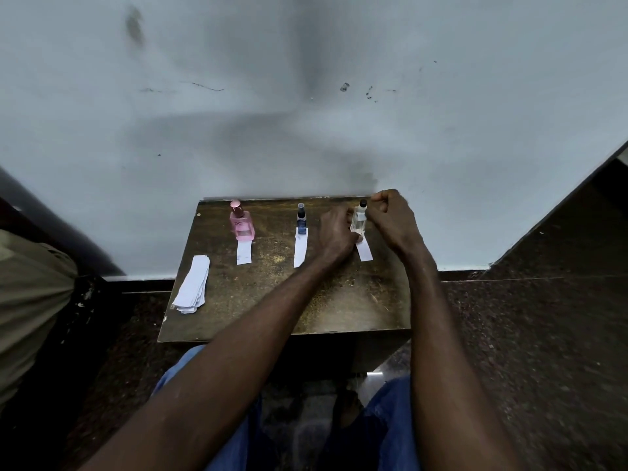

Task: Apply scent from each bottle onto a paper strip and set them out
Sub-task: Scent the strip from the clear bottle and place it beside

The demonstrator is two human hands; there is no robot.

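left hand (334, 234) gripping clear bottle (358, 219) low, probably steadying it on 3rd strip (365, 251), table (272, 300) back-right | right hand (390, 219) curling by black cap (363, 202), can't tell if pinching | pink bottle (242, 226), blue bottle (301, 222) sitting on theirs

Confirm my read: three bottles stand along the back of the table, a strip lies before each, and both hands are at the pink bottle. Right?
Not quite. In the head view the left hand and right hand are at the clear bottle on the right end, not the pink bottle, which stands untouched at the left. The rest holds.
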